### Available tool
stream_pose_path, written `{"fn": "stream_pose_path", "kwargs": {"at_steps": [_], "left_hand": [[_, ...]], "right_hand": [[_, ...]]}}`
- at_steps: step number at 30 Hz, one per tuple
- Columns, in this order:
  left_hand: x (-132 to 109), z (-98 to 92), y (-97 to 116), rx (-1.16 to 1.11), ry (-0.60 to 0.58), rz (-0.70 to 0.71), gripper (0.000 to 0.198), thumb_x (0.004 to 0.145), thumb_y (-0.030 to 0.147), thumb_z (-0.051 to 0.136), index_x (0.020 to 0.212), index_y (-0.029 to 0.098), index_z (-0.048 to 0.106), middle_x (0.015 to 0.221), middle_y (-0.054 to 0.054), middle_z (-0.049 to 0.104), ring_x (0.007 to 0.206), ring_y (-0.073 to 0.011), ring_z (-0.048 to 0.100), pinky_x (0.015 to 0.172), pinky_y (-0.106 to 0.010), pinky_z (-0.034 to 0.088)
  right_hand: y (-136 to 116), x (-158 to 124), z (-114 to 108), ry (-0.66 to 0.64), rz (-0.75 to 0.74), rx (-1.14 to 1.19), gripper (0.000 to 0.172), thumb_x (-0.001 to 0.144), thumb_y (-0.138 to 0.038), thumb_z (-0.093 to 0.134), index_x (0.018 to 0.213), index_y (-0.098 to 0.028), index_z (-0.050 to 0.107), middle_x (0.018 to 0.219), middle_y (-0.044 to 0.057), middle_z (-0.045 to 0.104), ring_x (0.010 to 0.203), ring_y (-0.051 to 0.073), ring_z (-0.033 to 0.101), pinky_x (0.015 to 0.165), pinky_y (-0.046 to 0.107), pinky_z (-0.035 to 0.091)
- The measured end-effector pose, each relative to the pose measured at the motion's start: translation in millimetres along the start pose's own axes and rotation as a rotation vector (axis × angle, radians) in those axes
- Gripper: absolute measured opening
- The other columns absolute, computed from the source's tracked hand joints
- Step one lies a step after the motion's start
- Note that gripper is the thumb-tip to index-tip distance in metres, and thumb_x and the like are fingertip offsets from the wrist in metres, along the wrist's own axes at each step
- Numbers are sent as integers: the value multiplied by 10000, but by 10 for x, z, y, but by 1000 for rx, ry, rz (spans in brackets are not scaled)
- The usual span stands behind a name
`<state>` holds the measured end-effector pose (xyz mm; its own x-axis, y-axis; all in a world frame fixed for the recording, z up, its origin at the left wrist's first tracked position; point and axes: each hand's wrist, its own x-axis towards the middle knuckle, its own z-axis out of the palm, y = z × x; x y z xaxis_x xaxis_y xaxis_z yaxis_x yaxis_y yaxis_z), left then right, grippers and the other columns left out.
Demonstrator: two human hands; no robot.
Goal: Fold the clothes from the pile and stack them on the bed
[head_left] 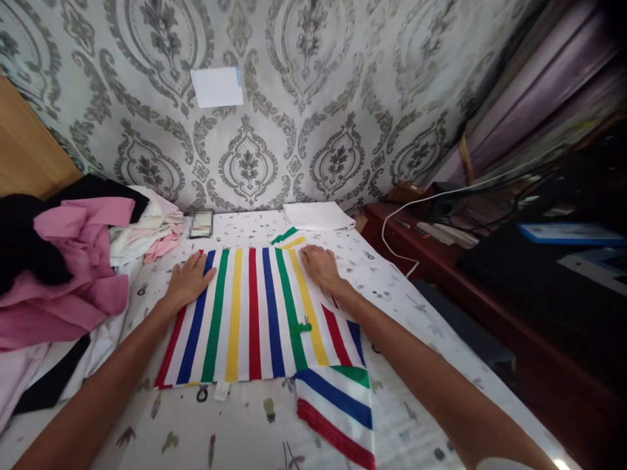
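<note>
A striped T-shirt (245,320) in red, blue, green, yellow and white lies spread on the bed, its hem to the left. A small green crocodile patch (304,325) sits on its chest. One sleeve (337,405) points toward me, and the other sleeve (289,238) lies at the far side. My left hand (189,279) rests flat on the far corner of the hem, fingers stretched out. By the far sleeve, my right hand (319,264) has its fingers bent down and closed on the shirt's cloth; its thumb is hidden.
Piled clothes (88,261) in pink, black and white lie at the left. A folded white cloth (318,215) and a small dark-framed item (200,224) lie near the wall. To the right, a dark red table (441,261) holds a white cable (392,225) and other items.
</note>
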<state>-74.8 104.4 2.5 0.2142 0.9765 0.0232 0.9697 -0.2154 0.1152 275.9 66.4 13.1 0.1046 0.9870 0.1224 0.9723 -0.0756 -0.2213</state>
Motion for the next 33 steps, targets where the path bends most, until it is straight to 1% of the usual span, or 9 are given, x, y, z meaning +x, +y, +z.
{"fn": "stream_pose_path", "kwargs": {"at_steps": [4, 8, 11, 14, 17, 21, 25, 30, 33], "left_hand": [[238, -124, 302, -75, 125, 119, 474, 970, 402, 381, 1348, 151, 520, 1457, -200, 506, 1372, -355, 431, 1112, -557, 331], [721, -151, 880, -366, 59, 256, 302, 941, 267, 452, 1162, 162, 628, 1171, -129, 672, 1127, -269, 594, 999, -392, 440], [1095, -41, 1309, -439, 18, 265, 264, 909, 181, 486, 1112, 159, 654, 1012, -90, 711, 961, -217, 637, 901, -320, 465], [1366, 107, 1560, -488, -3, 234, 213, 871, 168, 549, 1041, 148, 675, 946, -91, 716, 873, -206, 640, 820, -300, 463], [1529, 213, 1635, -533, -20, 195, 160, 797, 152, 627, 946, 148, 682, 896, -87, 712, 826, -200, 626, 775, -296, 451], [1627, 245, 1610, -627, -54, 201, 121, 744, 146, 637, 861, 163, 665, 779, -22, 675, 735, -154, 584, 684, -250, 434], [1641, 178, 1534, -705, -100, 262, 130, 738, 165, 599, 860, 166, 645, 766, 9, 641, 672, -124, 554, 626, -227, 419], [1643, 44, 1434, -670, -164, 320, 109, 636, 146, 607, 741, 175, 615, 675, 19, 589, 641, -147, 526, 573, -247, 376], [1658, 14, 1422, -644, -165, 328, 106, 626, 150, 618, 723, 185, 594, 672, 15, 583, 671, -163, 534, 585, -256, 372]], "right_hand": [[6, 433, -87, 38, 137, -13, 373, 987, -268, 370, 1212, -171, 651, 1273, 185, 626, 1147, 305, 596, 926, 423, 460], [-2, 732, 4, -7, 242, -15, 342, 944, -330, 454, 1131, -160, 685, 1156, 181, 655, 1040, 325, 621, 813, 410, 496], [-37, 778, 107, 34, 212, -20, 358, 944, -284, 446, 1195, -134, 652, 1206, 198, 620, 1099, 336, 574, 872, 420, 473], [-54, 803, 157, 99, 86, -25, 403, 946, -185, 421, 1315, -160, 580, 1293, 177, 565, 1200, 313, 490, 981, 407, 407], [-41, 924, 161, 89, -135, -44, 496, 907, -75, 422, 1354, -232, 567, 1302, 126, 550, 1201, 270, 459, 992, 363, 371], [-15, 1174, 136, -36, -432, -129, 500, 814, -7, 476, 1249, -192, 640, 1201, 127, 582, 1097, 268, 476, 895, 350, 373], [35, 1296, 29, -87, -508, -165, 334, 788, -106, 593, 1102, -165, 691, 1150, 111, 609, 1056, 262, 484, 853, 327, 365], [211, 1264, -216, -27, -580, -367, 218, 808, -267, 665, 965, -148, 757, 1177, 170, 625, 1114, 325, 472, 864, 377, 369], [305, 1273, -307, 2, -520, -255, 192, 770, -244, 685, 911, -141, 766, 1119, 169, 658, 1107, 326, 497, 867, 384, 384]]}}
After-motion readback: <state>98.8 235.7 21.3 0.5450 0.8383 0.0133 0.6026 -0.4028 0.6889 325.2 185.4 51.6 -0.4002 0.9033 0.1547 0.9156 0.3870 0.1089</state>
